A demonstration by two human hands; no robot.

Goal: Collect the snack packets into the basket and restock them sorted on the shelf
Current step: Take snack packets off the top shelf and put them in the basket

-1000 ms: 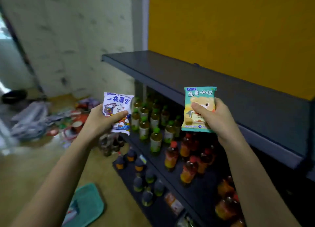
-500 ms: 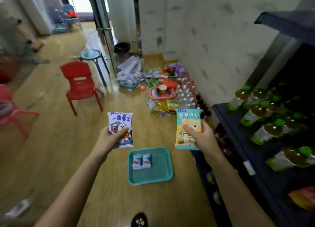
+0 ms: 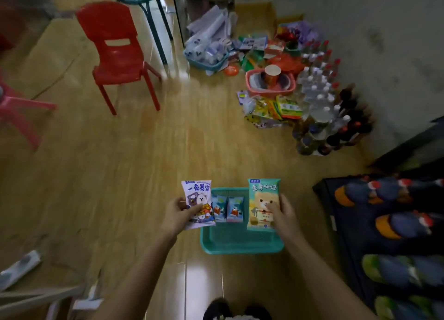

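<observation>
Head view: above the teal basket (image 3: 240, 244) on the floor, left hand (image 3: 176, 215) fingers pinch a white-purple snack packet (image 3: 198, 199), right hand (image 3: 283, 214) fingers grip a teal packet (image 3: 262, 199), two small packets (image 3: 228, 209) lying inside.

The white-and-purple packet (image 3: 198, 202) hides the left hand's (image 3: 179, 215) fingers behind it, and the teal packet (image 3: 263, 204) hides those of the right hand (image 3: 286, 214). Both packets cover the far corners of the teal basket (image 3: 240, 247). Print on the two small blue packets (image 3: 227, 209) inside is unreadable. The shelf bottles (image 3: 394, 223) are blurred and cut off at the right edge.
</observation>
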